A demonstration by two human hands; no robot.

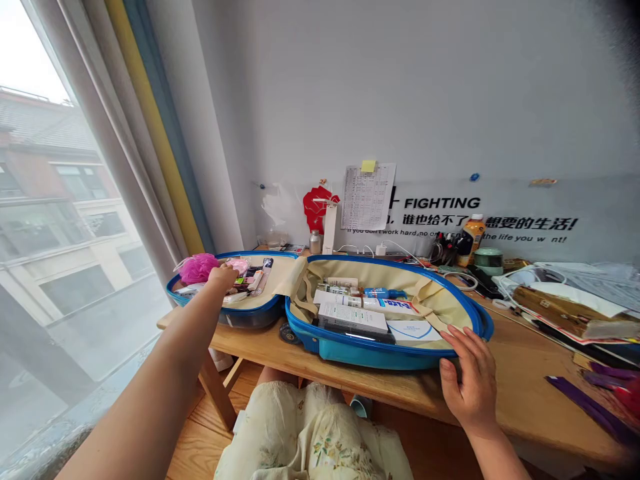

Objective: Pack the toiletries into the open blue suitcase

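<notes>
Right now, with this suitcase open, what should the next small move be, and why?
Probably the left hand should settle the small items beneath it in the left half of the open blue suitcase. They lie loosely beside the pink bath pouf, while the right hand only rests on the other half's rim.

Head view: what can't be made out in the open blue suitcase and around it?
Head view only:
- Small items in the suitcase's left half: the left hand covers them, so its contact is unclear.
- Labels on the white box: print too small.
- Printed sheet on the wall: entries too small.
- Purple strip: its far end runs toward the right edge, cut off.
</notes>
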